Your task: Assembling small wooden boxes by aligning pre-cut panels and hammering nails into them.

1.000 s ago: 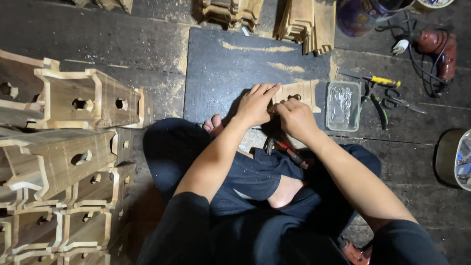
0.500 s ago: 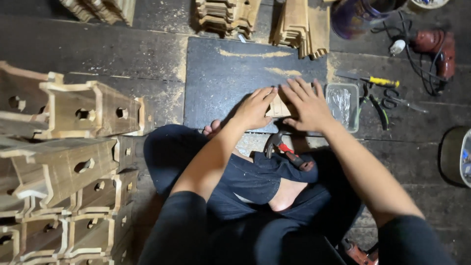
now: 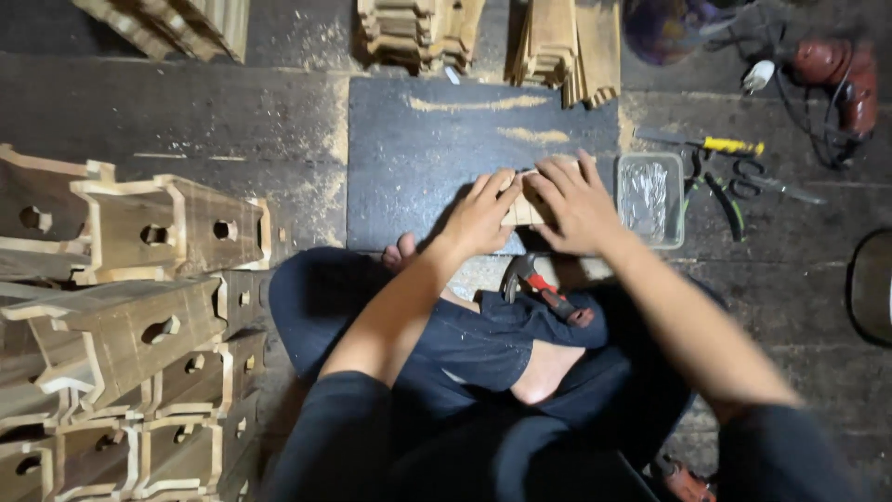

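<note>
Person is sitting cross-legged on the floor [image 3: 167,112], both hands on a small pale wooden piece [image 3: 522,206] lying at the near edge of a dark mat [image 3: 418,158]. Left hand [image 3: 481,216] is pressing on the piece's left end, fingers [image 3: 494,189] spread narrow and laid flat over it. Right hand [image 3: 576,204] is covering the right end, fingers curled over the top; most of the piece is hidden under both hands, so its shape is hard to tell.

A red-and-black-handled hammer [image 3: 544,288] is lying on the person's lap just below the hands, untouched. A clear plastic tray [image 3: 650,200] is sitting just right of the right hand, nearly touching it. Further right: a yellow-handled screwdriver [image 3: 715,144], pliers [image 3: 715,195], scissors [image 3: 767,181], and a red power drill [image 3: 836,79] with cable, well apart from the hands.

Stacks of cut wooden parts [image 3: 418,33] are lining the far edge of the mat. A pile of finished wooden boxes with round holes [image 3: 139,307] is crowding the person's left side, close to the left knee. Sawdust is streaking the mat.
</note>
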